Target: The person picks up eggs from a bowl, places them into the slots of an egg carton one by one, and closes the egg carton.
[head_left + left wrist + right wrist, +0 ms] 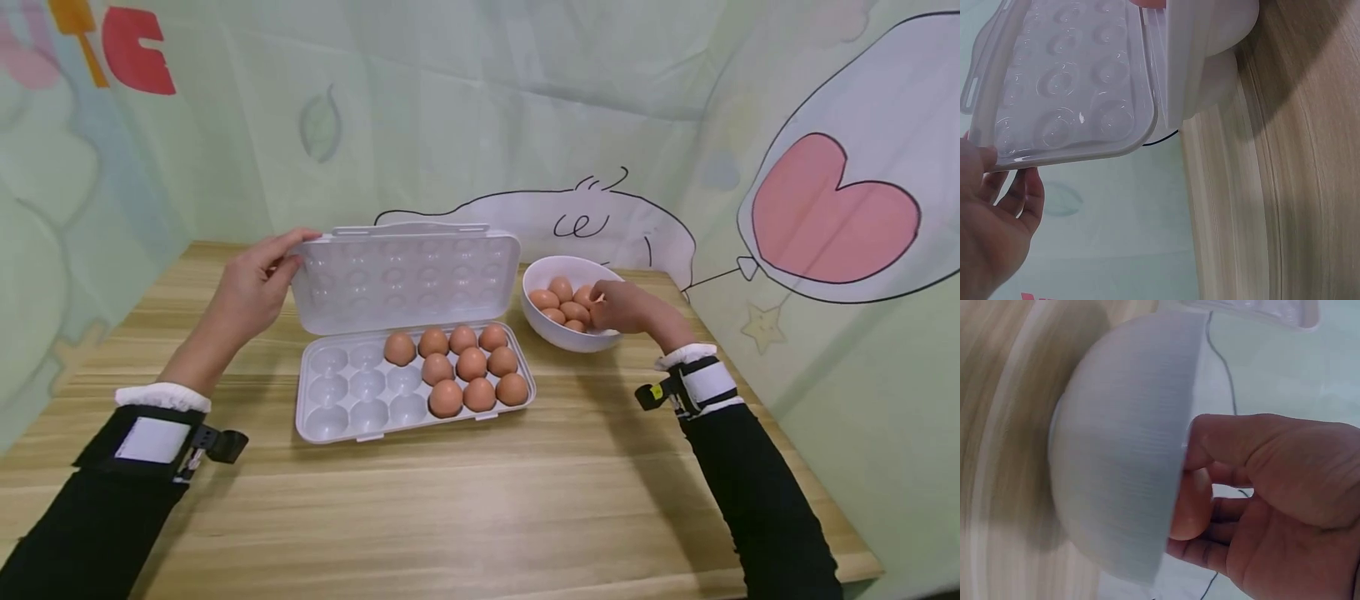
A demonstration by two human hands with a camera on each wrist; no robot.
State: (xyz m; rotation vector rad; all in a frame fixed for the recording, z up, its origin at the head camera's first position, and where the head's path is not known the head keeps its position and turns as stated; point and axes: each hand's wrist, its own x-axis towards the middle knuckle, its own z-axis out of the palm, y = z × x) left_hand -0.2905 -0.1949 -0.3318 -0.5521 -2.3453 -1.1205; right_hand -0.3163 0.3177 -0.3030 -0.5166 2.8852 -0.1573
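White plastic, in the head view: an egg carton [367, 383] lies at the centre of the frame on a wood-grain table [480, 517]. Its long axis runs left to right, the right end a little higher. Ten brown eggs [471, 364] sit in its cups, mostly on the right. Its dimpled lid [405, 283] stands raised along the far side, inner face towards you. Your left hand [258, 287] grips the lid's upper left corner. Right of the carton, your right hand [626, 307] reaches into a white bowl [555, 329] of more eggs [575, 312]; your fingertips are partly hidden. At the upper left, a red letter-like shape [135, 50] on the backdrop [465, 125] cannot be read with certainty.

The left wrist view shows your grip at lower left: thumb on the lid's inner face, fingers behind its edge. Here the lid's long axis runs up the frame, its handle strip [979, 53] along the left.

The right wrist view reveals what the head view hides: your thumb and fingers hold one brown egg [1192, 509] at the bowl's rim, right of centre. The bowl appears sideways, mouth facing right.
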